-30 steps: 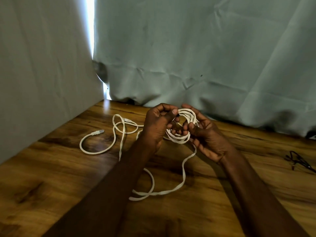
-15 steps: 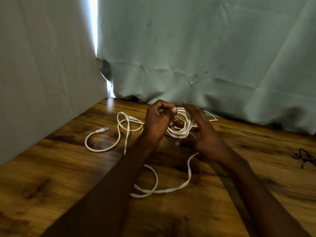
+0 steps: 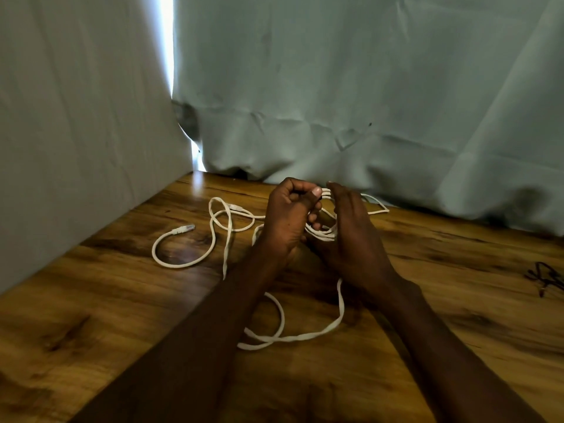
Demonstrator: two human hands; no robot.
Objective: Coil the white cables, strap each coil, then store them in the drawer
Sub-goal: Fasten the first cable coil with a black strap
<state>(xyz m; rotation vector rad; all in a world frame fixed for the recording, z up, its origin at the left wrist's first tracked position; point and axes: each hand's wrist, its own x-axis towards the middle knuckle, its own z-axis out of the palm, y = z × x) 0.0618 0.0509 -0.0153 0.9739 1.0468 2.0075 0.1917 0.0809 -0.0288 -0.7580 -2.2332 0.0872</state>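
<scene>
White cable: a small bundle of loops sits up off the counter, gathered between the two hands, with plenty of slack trailing out from it.
Left hand: fingers curled tight, thumb pressed down on top, gripping the near side of the loops.
Right hand: back of the hand faces the camera, fingers reaching up along the far side of the loops and touching them; whether they close round the cable I cannot tell from here.
Loose tail, left: it snakes away across the wood in a couple of open curves and ends in a plug lying flat, well apart from the hands.
Loose tail, near: another run drops under the right wrist and doubles back in a flat loop between the forearms.
Counter: dark-grained wood; a small black tangle lies at the right edge, too blurred to name.
Backdrop: pale cloth hangs behind and to the left.
Step in hand: coiling, by my reading, and only partway, with much cable uncoiled.
Next move: draw in slack and lay another turn on the bundle, left grip holding firm so the loops don't spring apart.
</scene>
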